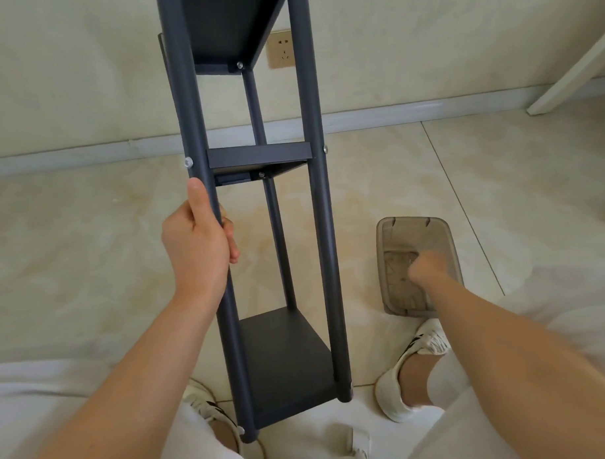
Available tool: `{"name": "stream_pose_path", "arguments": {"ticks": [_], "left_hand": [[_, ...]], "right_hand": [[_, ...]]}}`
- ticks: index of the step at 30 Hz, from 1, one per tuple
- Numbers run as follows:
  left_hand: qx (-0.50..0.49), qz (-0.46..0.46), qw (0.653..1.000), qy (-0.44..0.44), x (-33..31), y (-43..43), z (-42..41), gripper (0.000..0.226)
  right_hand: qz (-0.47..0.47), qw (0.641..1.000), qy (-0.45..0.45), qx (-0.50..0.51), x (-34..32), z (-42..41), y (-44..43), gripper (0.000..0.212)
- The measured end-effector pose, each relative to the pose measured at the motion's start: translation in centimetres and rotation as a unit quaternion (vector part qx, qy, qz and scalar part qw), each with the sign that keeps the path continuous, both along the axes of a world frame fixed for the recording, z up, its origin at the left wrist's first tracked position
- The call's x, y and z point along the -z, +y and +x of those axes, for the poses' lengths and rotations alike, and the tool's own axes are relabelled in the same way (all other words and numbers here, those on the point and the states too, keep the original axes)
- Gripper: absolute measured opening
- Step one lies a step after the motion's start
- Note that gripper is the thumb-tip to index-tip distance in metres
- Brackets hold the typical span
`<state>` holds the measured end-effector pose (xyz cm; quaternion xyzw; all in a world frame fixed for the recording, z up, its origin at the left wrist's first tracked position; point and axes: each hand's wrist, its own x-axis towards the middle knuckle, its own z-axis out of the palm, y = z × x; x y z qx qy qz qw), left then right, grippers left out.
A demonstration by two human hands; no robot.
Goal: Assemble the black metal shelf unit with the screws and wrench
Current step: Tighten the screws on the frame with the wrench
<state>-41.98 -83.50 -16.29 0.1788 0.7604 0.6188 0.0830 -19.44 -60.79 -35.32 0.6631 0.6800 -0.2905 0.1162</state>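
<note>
1. Shelf (284, 350) stands upright, three trays (259, 155) screwed to its posts; it looks nearly done.
2. Left hand (198, 243) wraps its fingers (231, 245) round a post (202, 136), a screw (188, 161) just above them.
3. Right hand (427, 268) is in the box (390, 233), blurred; grip unclear; final tightening probably remains.

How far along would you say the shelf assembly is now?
Mostly done: the shelf unit stands with bottom shelf and middle shelf fixed, screws showing at the joints. In hand: the left hand grips a front post, and the right hand reaches into the plastic box, blurred, so its grasp is unclear. Left: probably the last fasteners; the top is out of view.
</note>
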Motion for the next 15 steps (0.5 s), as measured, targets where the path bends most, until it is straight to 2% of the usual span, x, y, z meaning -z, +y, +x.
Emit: {"name": "stream_pose_path", "arguments": {"ticks": [7, 11, 15], "left_hand": [[0.017, -0.003, 1.0, -0.001, 0.0, -0.3, -0.1, 0.063], [0.024, 0.0, 1.0, 0.0, 0.2, -0.4, 0.0, 0.06], [0.036, 0.003, 0.999, 0.004, 0.3, -0.3, 0.3, 0.069]], "right_hand": [[-0.028, 0.999, -0.009, -0.038, 0.3, 0.1, -1.1, 0.02], [0.043, 0.997, 0.035, -0.052, -2.5, -1.2, -1.3, 0.025], [0.108, 0.984, 0.128, -0.061, -8.8, -5.7, -1.5, 0.026]]}}
